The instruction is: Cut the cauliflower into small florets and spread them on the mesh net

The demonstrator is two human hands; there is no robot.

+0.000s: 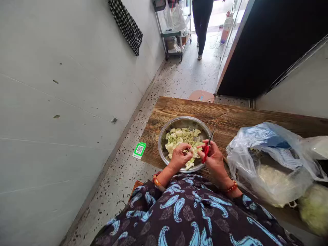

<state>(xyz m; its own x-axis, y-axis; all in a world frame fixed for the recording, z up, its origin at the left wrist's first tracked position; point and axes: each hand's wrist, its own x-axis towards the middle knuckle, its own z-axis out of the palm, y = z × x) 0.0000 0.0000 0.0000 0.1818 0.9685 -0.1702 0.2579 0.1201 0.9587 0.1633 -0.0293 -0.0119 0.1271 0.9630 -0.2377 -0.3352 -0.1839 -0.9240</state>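
Note:
A round metal bowl (162,136) stands on the wooden table in front of me, with pale cauliflower pieces (180,136) lying in it. My left hand (180,156) is over the near side of the bowl, its thumb and fingers pinched together on what looks like a small cauliflower floret, mostly hidden by the fingertips. My right hand (214,158) is at the bowl's right rim, closed around red-handled scissors (206,150). The dark blades point up and away from me. Both hands' fingertips are close together above the cauliflower.
On the right of the wooden table (184,106) sits a clear plastic bag (271,164) with whole cauliflower inside. Another cauliflower head (316,208) lies at the right edge. A green QR card (139,150) is at the left corner. Beyond are a pink stool (201,95), a shelf rack (172,34) and a person's legs (202,27).

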